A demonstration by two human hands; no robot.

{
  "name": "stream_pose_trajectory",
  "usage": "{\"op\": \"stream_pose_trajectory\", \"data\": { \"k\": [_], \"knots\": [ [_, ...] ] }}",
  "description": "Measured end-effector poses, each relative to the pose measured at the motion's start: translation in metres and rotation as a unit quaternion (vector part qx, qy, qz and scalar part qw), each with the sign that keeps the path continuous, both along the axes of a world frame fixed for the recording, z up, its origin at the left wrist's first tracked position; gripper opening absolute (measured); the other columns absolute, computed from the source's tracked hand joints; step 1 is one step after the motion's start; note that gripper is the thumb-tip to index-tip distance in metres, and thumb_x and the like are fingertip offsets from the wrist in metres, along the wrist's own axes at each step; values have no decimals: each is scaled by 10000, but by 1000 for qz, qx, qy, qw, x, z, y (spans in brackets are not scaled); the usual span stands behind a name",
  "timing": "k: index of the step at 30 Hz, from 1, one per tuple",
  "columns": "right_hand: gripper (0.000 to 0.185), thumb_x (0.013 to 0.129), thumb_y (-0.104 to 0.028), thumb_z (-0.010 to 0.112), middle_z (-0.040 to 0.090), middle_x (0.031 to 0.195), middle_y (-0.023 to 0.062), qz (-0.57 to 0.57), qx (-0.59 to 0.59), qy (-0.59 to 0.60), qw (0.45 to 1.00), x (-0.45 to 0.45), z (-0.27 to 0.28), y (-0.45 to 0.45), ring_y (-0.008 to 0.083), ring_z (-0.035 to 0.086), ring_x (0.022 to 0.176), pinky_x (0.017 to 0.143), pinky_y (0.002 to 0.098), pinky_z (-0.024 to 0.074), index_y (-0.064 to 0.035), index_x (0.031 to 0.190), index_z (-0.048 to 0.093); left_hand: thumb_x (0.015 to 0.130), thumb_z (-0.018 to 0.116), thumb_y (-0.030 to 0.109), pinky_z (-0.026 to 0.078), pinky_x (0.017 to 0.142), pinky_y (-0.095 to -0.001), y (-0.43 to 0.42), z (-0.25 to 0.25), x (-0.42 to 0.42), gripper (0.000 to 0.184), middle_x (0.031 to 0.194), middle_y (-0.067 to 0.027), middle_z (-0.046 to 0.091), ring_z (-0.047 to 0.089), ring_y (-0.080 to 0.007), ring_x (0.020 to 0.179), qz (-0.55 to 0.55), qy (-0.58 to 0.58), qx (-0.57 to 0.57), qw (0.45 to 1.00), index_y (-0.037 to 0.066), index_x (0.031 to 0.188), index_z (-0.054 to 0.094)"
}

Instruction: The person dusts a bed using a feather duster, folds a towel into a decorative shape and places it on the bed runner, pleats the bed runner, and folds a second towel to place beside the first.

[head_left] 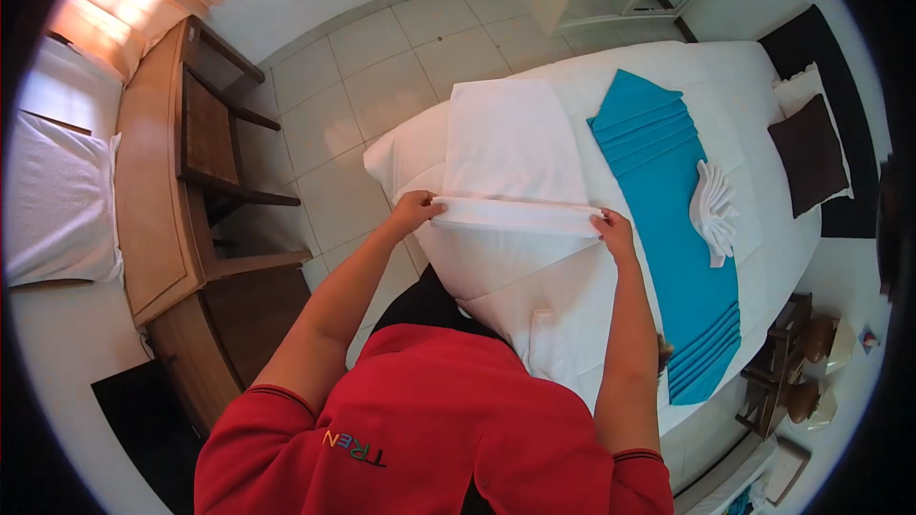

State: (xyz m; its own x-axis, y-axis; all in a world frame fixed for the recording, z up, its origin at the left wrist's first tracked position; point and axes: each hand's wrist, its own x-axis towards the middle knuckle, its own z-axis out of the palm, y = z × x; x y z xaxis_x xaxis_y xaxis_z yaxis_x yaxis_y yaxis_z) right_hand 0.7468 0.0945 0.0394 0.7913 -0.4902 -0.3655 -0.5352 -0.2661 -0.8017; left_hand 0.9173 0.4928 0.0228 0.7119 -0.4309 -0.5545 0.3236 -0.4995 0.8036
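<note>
A white towel (515, 143) lies flat on the white bed, its near edge folded over into a band. My left hand (417, 213) pinches the left end of that band, and my right hand (613, 229) pinches the right end. The band runs straight between the two hands. Right of the towel, a pleated turquoise runner (658, 191) lies across the bed (563, 324). A fan-folded white towel (713, 214) rests at the runner's right edge.
A wooden desk (153, 181) and a wooden chair (212, 129) stand at the left, on a tiled floor (353, 114). A dark pillow (811, 153) lies at the bed's far right. Small wooden furniture (778, 362) is at the lower right.
</note>
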Motion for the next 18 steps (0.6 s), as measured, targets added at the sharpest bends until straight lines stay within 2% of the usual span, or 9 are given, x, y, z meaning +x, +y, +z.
{"op": "stream_pose_trajectory", "data": {
  "k": [8,10,13,18],
  "knots": [
    [312,789,-153,681,589,706,1,-46,-10,-4,999,-7,-9,8,79,516,605,499,224,416,-20,1068,636,770,708,195,465,633,-282,0,-22,-8,304,761,-79,634,568,-141,674,3,-52,-10,999,-31,963,644],
    [340,792,-173,680,587,718,-3,-37,-23,0,999,-8,-15,5,74,529,627,504,222,426,-30,1096,627,768,705,202,471,661,-301,-1,-26,-8,306,781,-102,631,578,-171,706,-14,-128,19,992,-20,970,642],
    [364,796,-192,679,577,724,-13,-33,-30,5,999,-7,-20,6,69,539,647,507,217,434,-38,1120,620,777,691,203,473,691,-325,-2,-31,-10,282,819,-120,628,583,-204,745,-18,-177,6,984,3,966,625],
    [359,806,-189,669,582,751,-7,-35,-33,3,999,-6,-29,7,75,544,650,509,217,438,-33,1125,614,802,665,200,476,706,-337,-12,-20,-16,251,843,-123,624,589,-223,763,17,-186,15,982,22,960,586]
  ]
}}
